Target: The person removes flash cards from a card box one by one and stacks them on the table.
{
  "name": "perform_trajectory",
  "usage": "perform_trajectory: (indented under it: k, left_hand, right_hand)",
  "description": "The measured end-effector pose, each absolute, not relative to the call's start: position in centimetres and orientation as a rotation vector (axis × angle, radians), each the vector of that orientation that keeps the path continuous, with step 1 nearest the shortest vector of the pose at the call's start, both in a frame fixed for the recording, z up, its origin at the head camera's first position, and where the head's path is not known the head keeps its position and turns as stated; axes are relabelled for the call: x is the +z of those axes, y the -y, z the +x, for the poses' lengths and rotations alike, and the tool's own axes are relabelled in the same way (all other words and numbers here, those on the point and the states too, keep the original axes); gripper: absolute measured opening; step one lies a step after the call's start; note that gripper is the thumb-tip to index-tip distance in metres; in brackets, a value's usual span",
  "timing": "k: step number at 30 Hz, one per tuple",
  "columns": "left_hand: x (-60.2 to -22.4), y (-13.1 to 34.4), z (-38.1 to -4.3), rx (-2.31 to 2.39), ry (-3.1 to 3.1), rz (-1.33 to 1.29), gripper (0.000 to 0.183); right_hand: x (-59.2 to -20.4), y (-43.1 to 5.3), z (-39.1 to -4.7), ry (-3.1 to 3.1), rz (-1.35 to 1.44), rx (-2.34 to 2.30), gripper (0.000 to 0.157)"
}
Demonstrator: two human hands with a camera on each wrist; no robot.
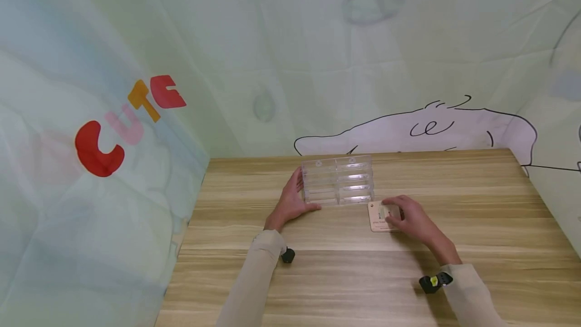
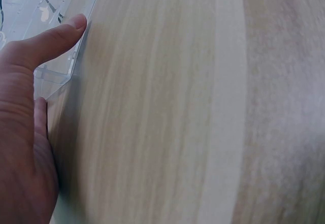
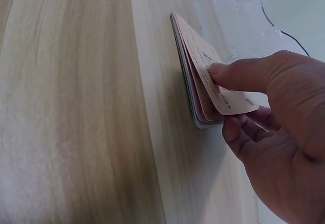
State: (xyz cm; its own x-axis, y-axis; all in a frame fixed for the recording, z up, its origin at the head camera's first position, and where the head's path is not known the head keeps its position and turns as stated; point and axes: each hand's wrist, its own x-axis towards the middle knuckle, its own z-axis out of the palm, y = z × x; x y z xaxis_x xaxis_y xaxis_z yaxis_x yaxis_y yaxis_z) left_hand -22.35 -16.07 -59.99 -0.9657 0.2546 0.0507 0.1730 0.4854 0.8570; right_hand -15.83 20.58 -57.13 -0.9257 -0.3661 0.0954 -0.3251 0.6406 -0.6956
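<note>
A clear plastic compartment box (image 1: 337,181), with rows of slots, is tilted up at the table's far side. My left hand (image 1: 290,203) grips its left end, the thumb along the near edge and the other fingers at the side. In the left wrist view the thumb lies over the transparent rim. Just right of the box's near corner lies a small stack of rounded cards (image 3: 194,102). The right hand (image 1: 410,219) pinches the top printed card (image 3: 195,46) between thumb and fingers, its near edge bent up off those beneath. A small hole shows in its corner.
The wood-grain table (image 1: 336,276) runs back to a pale printed curtain (image 1: 281,64) with cartoon drawings. Another curtain with coloured letters (image 1: 102,150) hangs along the left edge. Each wrist wears a small black camera (image 1: 288,255).
</note>
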Motion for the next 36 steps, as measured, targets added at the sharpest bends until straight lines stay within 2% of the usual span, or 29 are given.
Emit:
perform_trajectory:
  k: [8,22,30,36]
  left_hand:
    - [-60.04,16.10,-22.35,1.500,-2.634,0.367,0.131]
    - [-60.17,16.15,-22.46,1.498,-2.635,0.367,0.132]
    - [-60.25,16.15,-22.45,1.506,-2.643,0.376,0.131]
    - [-60.10,16.08,-22.42,1.487,-2.640,0.366,0.131]
  right_hand:
    - [-57.52,-20.73,-15.77,-2.779,-0.555,-1.113,0.042]
    - [-57.75,-20.85,-15.87,-2.793,-0.691,-1.102,0.042]
    - [-57.80,-20.89,-15.97,-2.765,-0.680,-1.087,0.042]
    - [-57.73,-21.19,-15.89,-2.778,-0.673,-1.116,0.051]
